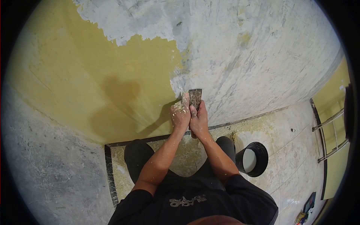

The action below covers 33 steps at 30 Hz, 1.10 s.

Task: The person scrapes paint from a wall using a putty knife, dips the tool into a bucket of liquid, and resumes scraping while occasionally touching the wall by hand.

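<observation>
Scraper (195,99): flat blade, mottled brown-grey; was held at patchy yellow-and-white wall (138,71). Your right hand (200,119) gripped it. Your flake-strewn left hand (180,117) lay alongside, its grip unclear. Black bucket (262,159), whitish contents (249,160), stood near your right knee (225,144).

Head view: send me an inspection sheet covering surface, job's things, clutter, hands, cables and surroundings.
Surface: yellow painted wall, stripped in large areas to a mottled grey-white layer.
Job's things: flat, speckled scraper, blade pointing up the wall; blade contact cannot be told. Round black bucket holding whitish liquid, on the floor beside the right knee.
Clutter: pale flakes along the wall base; small dark-and-yellow items at lower right, unclear.
Hands: right hand grips the scraper; left hand right beside it, flake-covered, its grip unclear.
Cables: nothing seen.
Surroundings: shiny tubular rails at far right.
</observation>
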### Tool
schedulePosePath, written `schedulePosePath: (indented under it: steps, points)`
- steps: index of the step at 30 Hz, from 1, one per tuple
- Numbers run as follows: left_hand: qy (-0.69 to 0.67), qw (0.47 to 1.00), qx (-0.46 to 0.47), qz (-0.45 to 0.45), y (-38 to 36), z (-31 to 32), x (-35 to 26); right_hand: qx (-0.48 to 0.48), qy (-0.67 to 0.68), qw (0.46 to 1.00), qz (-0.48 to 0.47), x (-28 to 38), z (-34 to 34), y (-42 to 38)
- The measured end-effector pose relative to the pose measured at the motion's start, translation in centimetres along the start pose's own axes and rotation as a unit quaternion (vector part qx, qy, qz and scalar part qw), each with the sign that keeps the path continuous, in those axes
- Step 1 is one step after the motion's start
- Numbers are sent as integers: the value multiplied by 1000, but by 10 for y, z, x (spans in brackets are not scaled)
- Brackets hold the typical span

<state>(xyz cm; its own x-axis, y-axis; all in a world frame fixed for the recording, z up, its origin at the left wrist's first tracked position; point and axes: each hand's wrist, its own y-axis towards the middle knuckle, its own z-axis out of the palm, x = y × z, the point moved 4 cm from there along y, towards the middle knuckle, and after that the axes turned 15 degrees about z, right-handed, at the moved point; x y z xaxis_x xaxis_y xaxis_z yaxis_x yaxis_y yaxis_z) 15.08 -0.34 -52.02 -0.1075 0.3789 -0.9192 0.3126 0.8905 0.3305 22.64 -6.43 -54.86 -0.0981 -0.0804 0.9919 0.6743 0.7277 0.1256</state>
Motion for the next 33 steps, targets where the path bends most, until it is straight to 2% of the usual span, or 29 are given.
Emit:
schedulePosePath:
  steps: [2, 3, 4, 5, 7, 8, 9, 11, 13, 14, 17, 18, 20, 21, 22, 24, 25, 26, 28, 30, 33]
  points:
    - [10, 985, -93, 142, 8, -7, -20, -3, -6, 999, -31, 32, 6, 13]
    - [3, 998, -47, 31, 15, -10, -24, -7, -13, 998, -55, 41, 6, 11]
    - [3, 999, -48, 23, 9, -7, -18, -4, -17, 999, -48, 36, 3, 7]
    - [29, 995, -59, 77, 8, -5, -13, -4, -34, 998, -52, 31, 1, 8]
    - [3, 1000, -17, 14, 4, 4, 6, -3, -37, 998, -54, 10, -3, 7]
    - [6, 1000, -15, 10, -9, 16, 37, -3, -36, 998, -48, -9, -10, 0]
    - [72, 992, -39, 100, -20, 32, 73, -3, -37, 999, -37, -29, -17, -5]
    - [133, 970, -66, 193, -23, 37, 66, -7, -14, 1000, -12, -59, -18, -2]
    - [7, 1000, -25, -4, -23, 37, 62, -9, -36, 999, -20, -52, -20, 2]
    - [8, 1000, -23, -4, -17, 33, 54, -11, -59, 998, -27, -40, -19, 4]
    - [-23, 993, 70, -87, -13, 22, 36, -19, -76, 997, 0, -31, -17, 1]
    - [-23, 994, 69, -81, -14, 28, 39, -20, -73, 997, -6, -30, -17, 0]
    - [-14, 996, -70, 50, -20, 25, 29, -32, -57, 998, -1, -29, -18, -8]
    - [-41, 998, -36, -27, -21, 28, 38, -13, -69, 997, 23, -29, -21, -6]
    - [-42, 998, -34, -27, -19, 27, 36, -15, -71, 997, 23, -26, -20, -5]
    - [-106, 991, -12, -82, -19, 28, 37, -30, -66, 997, -7, -19, -18, -4]
    - [-55, 994, 61, -67, -17, 23, 31, -22, -98, 995, 11, -27, -19, -6]
    - [-53, 994, 62, -71, -24, 26, 38, -22, -98, 995, 16, -37, -20, -10]
    - [-31, 997, -36, -58, -25, 27, 46, -18, -61, 998, 10, -43, -17, -7]
    - [-34, 997, -42, -55, -21, 24, 41, -7, -68, 997, 28, -41, -14, 0]
    - [-62, 995, -2, -72, -15, 21, 39, -5, -70, 998, 0, -27, -12, 3]
